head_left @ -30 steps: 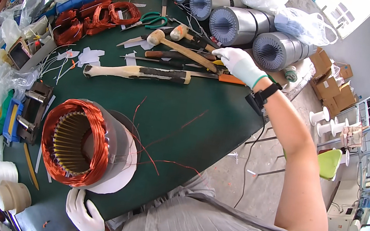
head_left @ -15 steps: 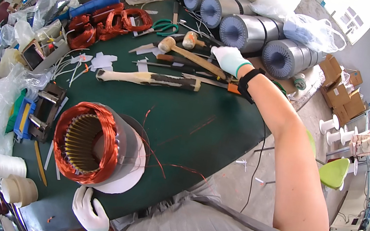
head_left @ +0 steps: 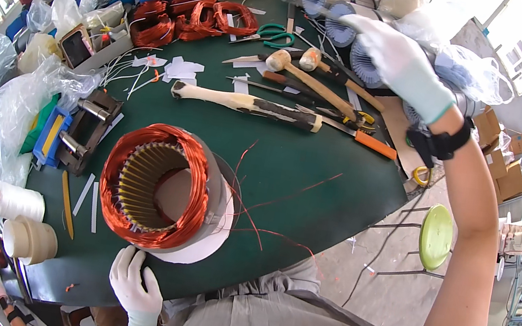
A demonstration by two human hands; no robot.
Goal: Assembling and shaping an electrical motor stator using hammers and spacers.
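A stator (head_left: 208, 175) with orange-red copper windings (head_left: 110, 190) stands on the green table, its bore facing up toward me. Loose copper wire ends trail from its right side, and a white round sheet (head_left: 192, 252) lies under it. Just below, at the table edge, my white-gloved left hand (head_left: 136, 286) rests with fingers stretched and holds nothing. My gloved right hand (head_left: 399, 65) is raised over the far right, in front of the row of grey stator cores (head_left: 365, 60). Motion smears its fingers; a thin grey streak shows beyond the fingertips, and I cannot make out whether it is held.
Wooden mallets (head_left: 317, 88), an orange-handled tool (head_left: 375, 145), green-handled scissors (head_left: 275, 36) and a dark-wrapped wooden bat (head_left: 249, 105) lie across the table's far side. Copper coils (head_left: 191, 19) sit behind. White spools (head_left: 19, 201) and plastic bags crowd the left; a green stool (head_left: 435, 237) stands right.
My right hand has lifted from the tools, moving up and to the right. The whole view has shifted, so the table appears further right. My left hand stays by the stator.
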